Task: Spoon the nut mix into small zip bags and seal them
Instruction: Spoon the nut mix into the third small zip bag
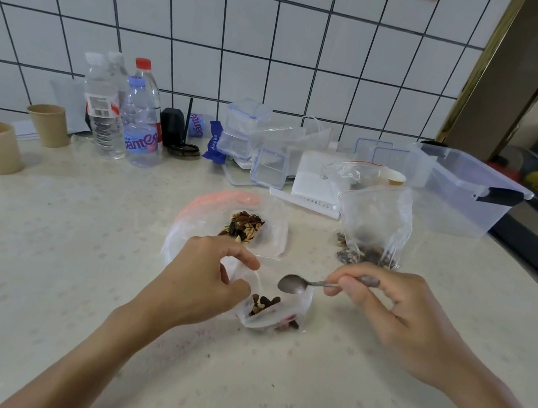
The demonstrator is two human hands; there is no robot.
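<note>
Sitting between both hands, the small zip bag [275, 312] holds nuts.

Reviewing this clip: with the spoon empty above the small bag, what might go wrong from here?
1. The left hand pinches only one edge of the small zip bag; its mouth may sag and spill nuts onto the table.
2. The spoon, gripped by the right hand, must travel to the big open bag of nut mix; pieces could drop on the way back.
3. The standing bag beside that path looks easy to knock over.
</note>
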